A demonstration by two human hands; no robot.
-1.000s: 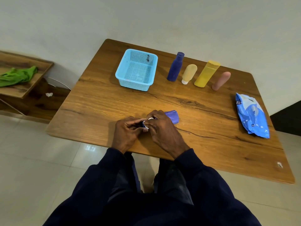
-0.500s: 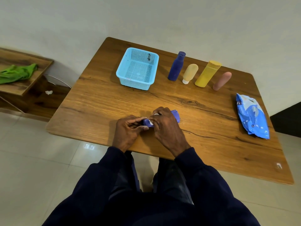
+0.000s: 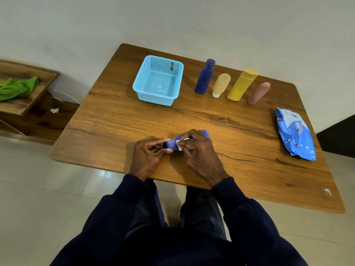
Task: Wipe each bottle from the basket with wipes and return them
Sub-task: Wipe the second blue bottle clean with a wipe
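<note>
A purple tube (image 3: 171, 144) lies gripped between left hand (image 3: 148, 153) and right hand (image 3: 197, 150).

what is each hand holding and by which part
The left hand grips the purple tube by its left end. The right hand pinches a white wipe against the tube's middle.

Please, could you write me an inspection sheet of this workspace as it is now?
Surface: wooden table, bare wood, dark grain lines.
Job's things: blue basket holds no bottle; to its right a row: dark blue bottle, cream tube, yellow bottle, pink tube; wipes pack near the right edge.
Clutter: small white mark near the table's front right corner.
Grips: left hand holds the purple tube by its end; right hand presses a white wipe on it.
Cables: nothing seen.
Surroundings: side shelf with green cloth, white scrap below; tiled floor.
</note>
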